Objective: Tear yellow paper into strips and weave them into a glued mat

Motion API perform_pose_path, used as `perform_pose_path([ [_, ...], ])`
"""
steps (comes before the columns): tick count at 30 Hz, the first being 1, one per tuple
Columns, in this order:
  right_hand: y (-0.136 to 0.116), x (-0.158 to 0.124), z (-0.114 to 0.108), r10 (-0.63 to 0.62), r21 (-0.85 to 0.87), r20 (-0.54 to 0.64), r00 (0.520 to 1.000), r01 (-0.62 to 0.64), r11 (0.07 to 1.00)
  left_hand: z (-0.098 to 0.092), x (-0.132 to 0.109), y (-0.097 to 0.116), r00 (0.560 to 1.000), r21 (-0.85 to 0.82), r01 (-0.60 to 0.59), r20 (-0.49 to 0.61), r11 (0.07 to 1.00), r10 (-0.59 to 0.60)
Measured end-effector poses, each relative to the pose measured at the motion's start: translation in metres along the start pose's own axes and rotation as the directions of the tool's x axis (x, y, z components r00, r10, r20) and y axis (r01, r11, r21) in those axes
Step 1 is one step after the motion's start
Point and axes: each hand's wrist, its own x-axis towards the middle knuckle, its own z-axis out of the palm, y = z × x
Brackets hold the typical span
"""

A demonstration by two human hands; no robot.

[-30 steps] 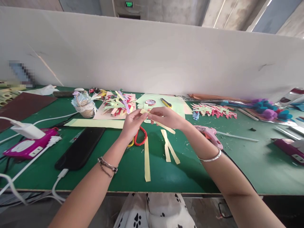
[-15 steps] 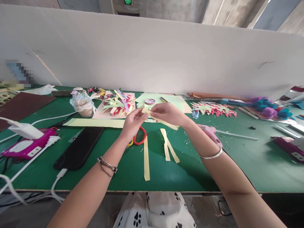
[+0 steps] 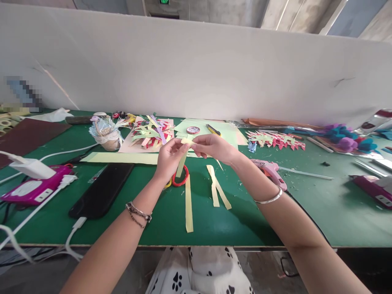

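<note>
A pale yellow paper strip (image 3: 181,164) sits between the two hands, its folded top at their meeting fingertips and one end hanging down before the red-handled scissors (image 3: 180,185). The left hand (image 3: 170,158) pinches it between thumb and fingers; the right hand (image 3: 216,148), fingers curled, grips its upper part from the other side. Fingers cover much of the fold, so its exact shape is hard to make out. The scissors' blades are hidden. Nearer the desk's (image 3: 141,232) front edge lies a loose strip (image 3: 189,208); the right forearm partly covers a pink glue gun (image 3: 274,173).
</note>
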Motion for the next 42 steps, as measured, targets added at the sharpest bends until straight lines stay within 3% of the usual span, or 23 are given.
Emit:
perform_pose_path([
  [5,-0.0044,-0.0006,-0.0003,0.042,-0.021,-0.150,0.988,-0.045,0.999,0.0013,-0.0004,0.0003,1.000,-0.004,0.016,-0.001,1.000,-0.016],
  [12,-0.0062,-0.0006,0.0012,0.048,0.005,-0.235,0.971,-0.048,0.999,0.0022,0.0020,-0.0032,0.995,-0.069,0.052,-0.077,0.996,-0.057],
  [17,-0.0088,-0.0022,0.0007,0.061,-0.032,-0.320,0.945,-0.075,0.997,0.0025,0.0015,-0.0016,0.995,-0.046,0.074,-0.063,0.996,-0.077],
  [23,-0.0085,-0.0022,0.0030,0.069,-0.069,-0.277,0.958,-0.091,0.993,0.0034,0.0015,-0.0004,0.995,-0.079,0.082,-0.047,0.993,-0.086],
  [30,-0.0058,-0.0012,0.0017,0.052,-0.027,-0.356,0.933,-0.066,0.997,0.0023,0.0019,-0.0051,0.993,-0.077,0.089,-0.067,0.993,-0.094],
  [36,-0.0067,-0.0014,-0.0020,0.031,-0.033,-0.356,0.934,-0.046,0.998,0.0019,0.0024,-0.0023,0.990,-0.092,0.125,-0.049,0.988,-0.130],
  [42,-0.0080,-0.0031,-0.0048,0.048,-0.085,-0.287,0.957,-0.075,0.994,0.0003,0.0016,-0.0034,0.998,0.040,0.056,0.000,0.998,-0.056],
])
